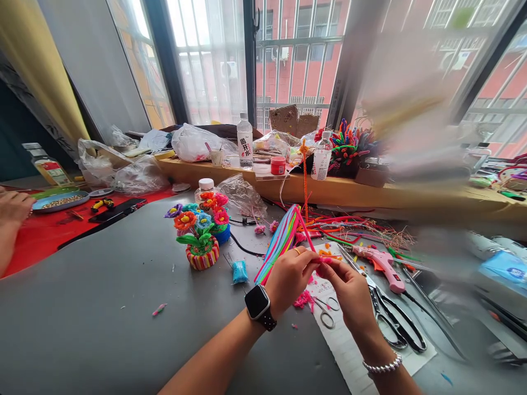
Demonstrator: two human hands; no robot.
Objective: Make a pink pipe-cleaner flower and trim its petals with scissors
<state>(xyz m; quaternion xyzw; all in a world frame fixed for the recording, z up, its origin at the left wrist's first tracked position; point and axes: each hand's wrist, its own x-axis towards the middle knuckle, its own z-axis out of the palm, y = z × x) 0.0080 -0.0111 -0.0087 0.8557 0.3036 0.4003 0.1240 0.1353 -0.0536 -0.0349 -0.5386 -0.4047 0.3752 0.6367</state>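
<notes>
Got a tall clear bottle (245,145) on the wooden ledge (346,189), plus a second clear bottle (321,160) to its right, with a red jar (278,165) between. Also logged a small cup (217,158) and a white plastic bag (191,144) left of the tall bottle; some cardboard (283,119) behind the jar. At far left, noted a tray (61,208) of small grains on a red mat (41,241). Right edge, see a blue pack (504,271). Tagged a yellow curtain (41,55) too.

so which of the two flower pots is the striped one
The front flower pot, nearer the camera: upright red, yellow and pink stripes run around its wall, whereas the rear flower pot, partly behind it, shows plain blue.
</notes>
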